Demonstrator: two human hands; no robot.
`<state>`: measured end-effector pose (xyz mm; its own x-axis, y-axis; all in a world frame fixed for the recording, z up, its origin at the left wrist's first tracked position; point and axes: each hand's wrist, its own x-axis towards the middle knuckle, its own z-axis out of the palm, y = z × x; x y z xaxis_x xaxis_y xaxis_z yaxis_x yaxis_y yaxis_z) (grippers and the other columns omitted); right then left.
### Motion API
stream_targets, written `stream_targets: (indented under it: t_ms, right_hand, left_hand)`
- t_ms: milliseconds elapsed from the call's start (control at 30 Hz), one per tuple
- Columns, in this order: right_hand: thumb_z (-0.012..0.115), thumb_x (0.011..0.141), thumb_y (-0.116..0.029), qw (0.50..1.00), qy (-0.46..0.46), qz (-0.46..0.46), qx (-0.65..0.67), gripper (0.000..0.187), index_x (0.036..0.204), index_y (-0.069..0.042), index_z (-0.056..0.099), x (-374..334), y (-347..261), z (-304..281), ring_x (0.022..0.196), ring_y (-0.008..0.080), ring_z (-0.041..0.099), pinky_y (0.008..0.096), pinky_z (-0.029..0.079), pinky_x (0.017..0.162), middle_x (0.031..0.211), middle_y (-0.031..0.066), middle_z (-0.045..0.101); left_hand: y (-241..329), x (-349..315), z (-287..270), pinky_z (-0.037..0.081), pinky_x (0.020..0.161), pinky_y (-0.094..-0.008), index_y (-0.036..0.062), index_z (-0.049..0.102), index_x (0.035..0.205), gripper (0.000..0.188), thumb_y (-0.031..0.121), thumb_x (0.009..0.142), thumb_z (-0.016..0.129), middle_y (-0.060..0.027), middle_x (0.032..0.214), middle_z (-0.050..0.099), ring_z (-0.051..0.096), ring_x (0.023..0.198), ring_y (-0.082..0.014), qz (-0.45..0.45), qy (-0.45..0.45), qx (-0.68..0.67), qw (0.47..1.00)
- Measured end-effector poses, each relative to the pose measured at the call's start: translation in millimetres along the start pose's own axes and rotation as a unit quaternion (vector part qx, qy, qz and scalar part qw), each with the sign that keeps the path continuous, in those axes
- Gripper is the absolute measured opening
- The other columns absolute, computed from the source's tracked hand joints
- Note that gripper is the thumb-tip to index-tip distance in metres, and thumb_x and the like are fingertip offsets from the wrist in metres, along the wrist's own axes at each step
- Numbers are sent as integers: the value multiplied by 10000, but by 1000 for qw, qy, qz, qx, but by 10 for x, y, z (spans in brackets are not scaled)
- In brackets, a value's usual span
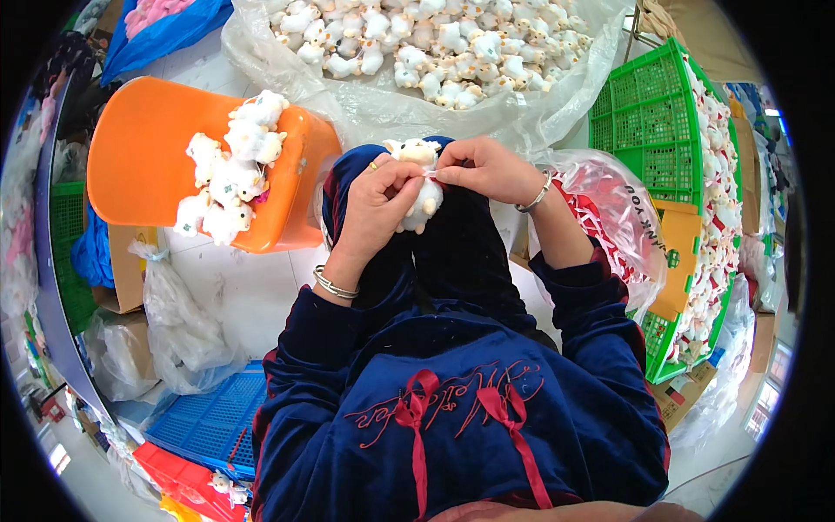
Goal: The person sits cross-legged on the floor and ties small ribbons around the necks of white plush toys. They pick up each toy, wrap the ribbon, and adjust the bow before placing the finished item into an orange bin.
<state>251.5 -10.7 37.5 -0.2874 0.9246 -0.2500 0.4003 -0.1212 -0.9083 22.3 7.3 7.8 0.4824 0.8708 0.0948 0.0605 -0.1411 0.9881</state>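
Note:
On my lap, between the knees, sits a small white plush animal [424,205] with a cream head facing away at the top. My left hand [379,198] is closed in a pinch at the left side of the toy's neck. From the other side my right hand [489,171] pinches at the same spot. A thin pale strip [430,174], perhaps a ribbon, shows between the fingertips at the neck. The fingers hide most of it, so whether it is knotted I cannot tell.
To the left, an orange stool chair [148,165] bears several white plush toys [228,184]. Ahead lies a clear plastic sheet [348,109] heaped with more. At right are a bag of red-and-white ribbons [609,222] and green crates [644,130] full of toys. A blue crate [209,418] stands lower left.

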Motion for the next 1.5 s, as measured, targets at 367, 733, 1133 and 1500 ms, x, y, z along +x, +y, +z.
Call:
stream_targets:
  t_ms: [367, 733, 1133, 1500]
  right_hand:
    - [751, 870, -125, 976, 150, -46, -150, 128, 839, -22, 680, 12, -143, 132, 726, 192, 603, 327, 463, 666, 745, 67, 653]
    - [730, 911, -164, 963, 152, -174, -139, 81, 951, -96, 712, -379, -147, 450, 905, 189, 635, 355, 467, 831, 896, 33, 680]
    - [797, 894, -145, 965, 64, 127, 220, 176, 898, -2, 695, -242, 4, 424, 712, 29, 589, 200, 463, 615, 770, -17, 669]
    - [761, 915, -118, 987, 87, 66, 118, 132, 962, -13, 696, -214, -153, 420, 725, 29, 560, 210, 471, 641, 826, -36, 648]
  left_hand:
    - [11, -10, -106, 415, 669, -201, -1, 708, 993, 74, 62, 960, 687, 37, 843, 558, 505, 737, -38, -43, -40, -14, 998]
    - [14, -44, -63, 463, 596, -220, 8, 702, 1019, 133, 129, 965, 699, -1, 840, 631, 570, 669, -51, -84, -15, -21, 996]
    - [4, -52, -68, 481, 628, -224, 9, 711, 1024, 138, 131, 960, 706, -9, 857, 648, 586, 688, -56, -65, -13, -6, 998]
    - [-32, -46, -50, 474, 592, -209, 10, 720, 1034, 165, 160, 966, 711, 5, 834, 629, 587, 683, -44, -76, -7, -52, 996]
